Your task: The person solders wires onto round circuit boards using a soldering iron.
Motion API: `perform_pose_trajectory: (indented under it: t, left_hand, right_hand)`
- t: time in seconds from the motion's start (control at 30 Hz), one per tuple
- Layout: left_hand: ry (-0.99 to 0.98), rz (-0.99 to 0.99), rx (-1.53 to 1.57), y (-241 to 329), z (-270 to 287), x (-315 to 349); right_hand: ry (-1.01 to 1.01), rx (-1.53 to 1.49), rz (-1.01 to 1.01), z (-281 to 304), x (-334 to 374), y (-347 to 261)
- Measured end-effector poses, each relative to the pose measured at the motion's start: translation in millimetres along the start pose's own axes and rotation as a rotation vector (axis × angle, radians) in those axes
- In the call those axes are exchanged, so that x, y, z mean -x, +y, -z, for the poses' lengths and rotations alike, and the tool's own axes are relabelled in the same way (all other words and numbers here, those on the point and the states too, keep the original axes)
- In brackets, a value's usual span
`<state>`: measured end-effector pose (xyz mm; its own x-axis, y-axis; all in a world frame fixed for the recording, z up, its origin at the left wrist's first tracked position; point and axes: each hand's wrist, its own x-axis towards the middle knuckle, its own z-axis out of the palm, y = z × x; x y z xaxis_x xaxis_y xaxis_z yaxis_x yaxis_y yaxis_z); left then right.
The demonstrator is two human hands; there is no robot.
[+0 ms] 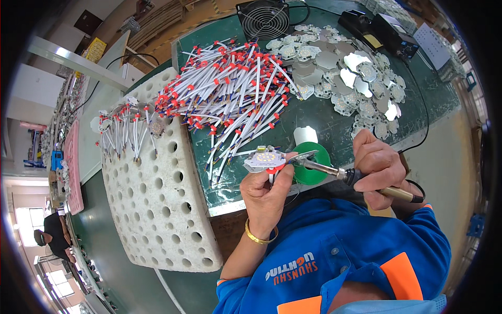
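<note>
My left hand is closed on a small LED board, pinching it and a short wire with a red ring beneath. In my closed right hand is a soldering iron, its metal shaft pointing left. The iron's tip comes close to the board's right edge; whether they touch I cannot tell. Below the tip lies a green round thing, perhaps a solder spool, partly hidden by the iron. White wires with red rings are heaped beyond my left hand, and loose LED boards are piled at the far right.
To the left, a white foam block full of holes carries several wired boards. A fan stands at the back of the green table. A black soldering station sits far right, its cord running down the right side.
</note>
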<state>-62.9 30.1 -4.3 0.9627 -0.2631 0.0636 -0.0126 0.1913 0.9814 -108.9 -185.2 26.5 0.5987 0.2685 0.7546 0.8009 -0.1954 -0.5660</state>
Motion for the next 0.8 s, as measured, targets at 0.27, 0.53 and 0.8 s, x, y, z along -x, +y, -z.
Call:
perform_pose_trajectory:
  t: [0.27, 0.53, 0.8]
  left_hand:
    - [-0.03, -0.023, 0.004, -4.0, 2.2, 2.8]
    - [-0.012, -0.15, -0.006, -7.6, -1.1, 0.2]
    - [-0.031, -0.114, -0.004, -7.0, -0.1, 1.0]
  right_hand:
    - [-0.013, 0.001, 0.002, -4.0, 3.4, 0.7]
    - [-0.005, 0.014, -0.024, -0.4, 2.0, -2.3]
    - [-0.099, 0.082, -0.033, 1.7, 2.7, -0.7]
